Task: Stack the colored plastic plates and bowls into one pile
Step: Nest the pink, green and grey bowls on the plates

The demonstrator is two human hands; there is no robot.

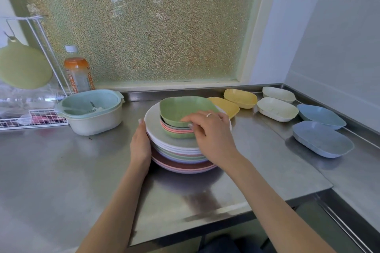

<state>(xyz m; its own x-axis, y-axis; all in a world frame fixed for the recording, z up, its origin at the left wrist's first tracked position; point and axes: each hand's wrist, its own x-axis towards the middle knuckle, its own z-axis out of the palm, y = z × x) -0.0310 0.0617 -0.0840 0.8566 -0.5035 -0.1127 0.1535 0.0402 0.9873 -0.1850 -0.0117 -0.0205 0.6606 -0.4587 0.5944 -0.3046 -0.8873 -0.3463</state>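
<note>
Steel counter in a corner, frosted window behind, wall on the right. Only one view here, from my head cam.

Progress looks over halfway, I'd say: the plates are already one pile in the middle, with a few bowls nested on top. My right hand is pinching the rim of the green bowl, which sits tilted on that nest. My left hand is flat and open against the pile's left edge, steadying it.

Still loose on the right: two yellow bowls, two white bowls, two blue bowls.

Plenty of bare counter on the near left. On the far left a strainer tub stands near the pile, and the counter's near edge is close too.
</note>
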